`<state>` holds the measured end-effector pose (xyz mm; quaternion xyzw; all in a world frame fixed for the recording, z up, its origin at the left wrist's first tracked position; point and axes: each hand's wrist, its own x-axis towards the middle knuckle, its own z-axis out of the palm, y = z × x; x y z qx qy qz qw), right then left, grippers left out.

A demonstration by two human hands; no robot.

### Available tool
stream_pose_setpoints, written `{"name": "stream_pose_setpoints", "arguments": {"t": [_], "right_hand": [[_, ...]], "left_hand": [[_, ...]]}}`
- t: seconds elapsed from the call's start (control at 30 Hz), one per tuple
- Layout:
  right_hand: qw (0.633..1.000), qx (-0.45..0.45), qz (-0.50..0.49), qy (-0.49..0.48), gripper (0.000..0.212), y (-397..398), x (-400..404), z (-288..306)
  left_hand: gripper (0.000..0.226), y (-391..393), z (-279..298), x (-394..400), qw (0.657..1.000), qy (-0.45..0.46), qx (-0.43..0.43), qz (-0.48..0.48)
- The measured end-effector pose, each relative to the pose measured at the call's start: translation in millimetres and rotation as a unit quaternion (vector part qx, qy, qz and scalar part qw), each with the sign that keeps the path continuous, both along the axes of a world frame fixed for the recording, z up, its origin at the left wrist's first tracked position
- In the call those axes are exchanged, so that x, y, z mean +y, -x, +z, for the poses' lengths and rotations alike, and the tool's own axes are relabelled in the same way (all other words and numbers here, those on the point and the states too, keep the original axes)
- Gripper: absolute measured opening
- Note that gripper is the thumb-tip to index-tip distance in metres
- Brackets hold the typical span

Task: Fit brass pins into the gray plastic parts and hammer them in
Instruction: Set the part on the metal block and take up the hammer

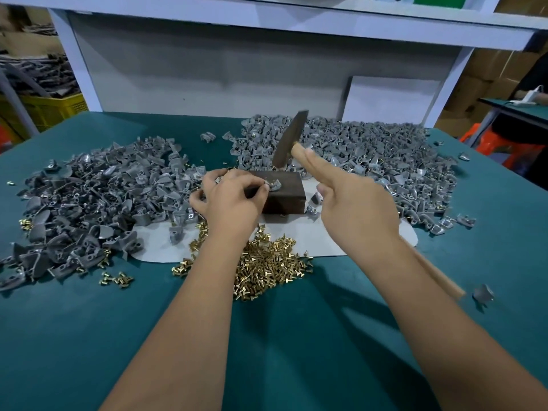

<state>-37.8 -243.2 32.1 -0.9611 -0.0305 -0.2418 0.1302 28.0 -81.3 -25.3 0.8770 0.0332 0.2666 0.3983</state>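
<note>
Gray plastic parts [103,197] heaped across teal bench mat [296,351], under white shelf frame [267,22]

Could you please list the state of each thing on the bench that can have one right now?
Left hand: fingers pinch the gray part on the block.
Gray part: lies on top of the block, brass pin in it.
Block: flat on the white mat.
Right hand: grips the hammer handle, index finger along it.
Hammer: raised above the block, blurred.
Brass pins: loose heap in front of the block.
Gray parts: heaped left and right.
</note>
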Motion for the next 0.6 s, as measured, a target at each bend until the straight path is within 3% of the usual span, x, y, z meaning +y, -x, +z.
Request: {"name": "stream_pose_setpoints", "arguments": {"t": [0.13,0.3,0.43,0.53,0.6], "right_hand": [[0.999,0.025,0.009,0.032,0.065,0.0,2.4,-0.5],[0.991,0.014,-0.008,-0.133,0.055,-16.0,-2.8,5.3],[0.971,-0.018,-0.086,-0.220,0.056,-35.8,-8.3,0.6],[0.960,0.029,-0.138,-0.240,0.054,-45.6,-15.0,-8.9],[0.962,0.096,-0.148,-0.208,0.036,-47.5,-18.2,-19.4]], "left_hand": [[0.005,1.7,1.8,0.2,1.000,-0.009,0.016,-0.005],[0.009,1.9,5.6,0.9,0.999,-0.012,0.044,-0.018],[0.009,4.6,10.4,-0.1,0.995,0.054,0.050,-0.064],[0.011,6.9,13.5,-0.3,0.991,0.092,0.049,-0.083],[0.011,7.5,15.1,-0.2,0.988,0.110,0.049,-0.092]]}}
